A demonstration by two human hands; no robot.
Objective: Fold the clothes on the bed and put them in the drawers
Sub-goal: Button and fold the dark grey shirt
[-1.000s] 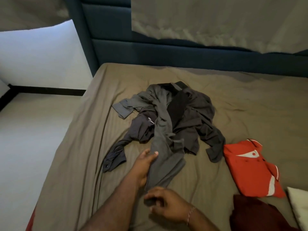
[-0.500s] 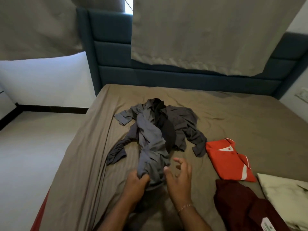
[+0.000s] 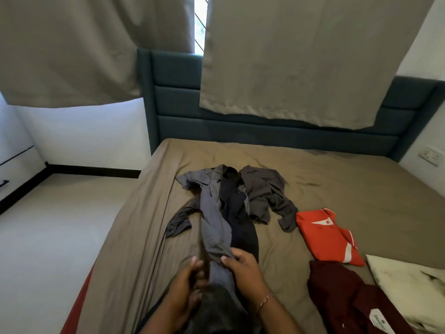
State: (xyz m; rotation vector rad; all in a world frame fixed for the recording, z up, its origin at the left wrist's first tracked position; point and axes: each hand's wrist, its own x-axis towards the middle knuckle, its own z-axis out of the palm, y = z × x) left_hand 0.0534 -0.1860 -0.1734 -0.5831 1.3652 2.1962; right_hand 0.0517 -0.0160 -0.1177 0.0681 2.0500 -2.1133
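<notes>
Grey floor (image 3: 48,237) runs down the left side, with a strip of red (image 3: 79,295) showing under the near left edge of the bed. Olive-brown sheet (image 3: 337,189) covers the bed, teal padded headboard (image 3: 240,131) at the far end and beige curtains (image 3: 301,56) hanging over it.

Left hand (image 3: 186,284) is curled round the near end of a grey garment (image 3: 214,227), fingers wrapped on the left edge of the fabric. Right hand (image 3: 243,268) pinches the same end, thumb on top, bracelet (image 3: 265,299) at the wrist. That grey piece stretches away from the hands into a rumpled pile of dark shirts (image 3: 262,189) mid-bed.

Further right, apart from the pile, a folded red shirt (image 3: 325,235) lies flat. Near right there's a maroon garment (image 3: 349,300) with a white tag, touching a cream pillow (image 3: 404,278).
</notes>
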